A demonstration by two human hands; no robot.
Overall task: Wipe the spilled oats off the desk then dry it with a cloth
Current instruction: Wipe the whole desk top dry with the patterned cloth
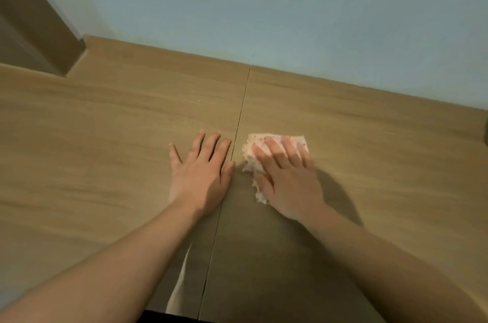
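- Cloth (257, 164): a pale, crumpled piece with faint reddish specks, lying on the desk (105, 151) just right of the seam (239, 124) that splits the top into two panels.
- Its long axis runs roughly from the near-left to the far-right; the far edge is broad and fairly straight, and the near end tapers to a ragged tail pointing back toward the person.
- Right hand (287, 177): laid flat on top of the cloth, fingers (272, 149) extended and slightly spread, pressing it to the wood rather than pinching it. The palm covers the cloth's right part; the left fringe and far edge show around it. The hand is blurred.
- Left hand (202, 172): open, palm down, fingers splayed, resting on the bare desk just left of the seam. It holds nothing and stays apart from the cloth, with the seam between them.
- Both bare forearms reach in from the near edge, the right one casting a dark shadow on the desk to its right.
- Oats: one tiny pale speck (198, 101) sits on the left panel, well beyond the left hand; I cannot tell whether it is an oat.
- A thin pale strip (182, 277) lies between the forearms near the desk's front edge; what it is I cannot tell.
- Surroundings: a grey-blue wall (264, 5) meets the desk along its far edge; a wooden upright panel (34, 19) stands at the far left corner. A dark object (486, 130) just clips the right edge, too cut off to identify.
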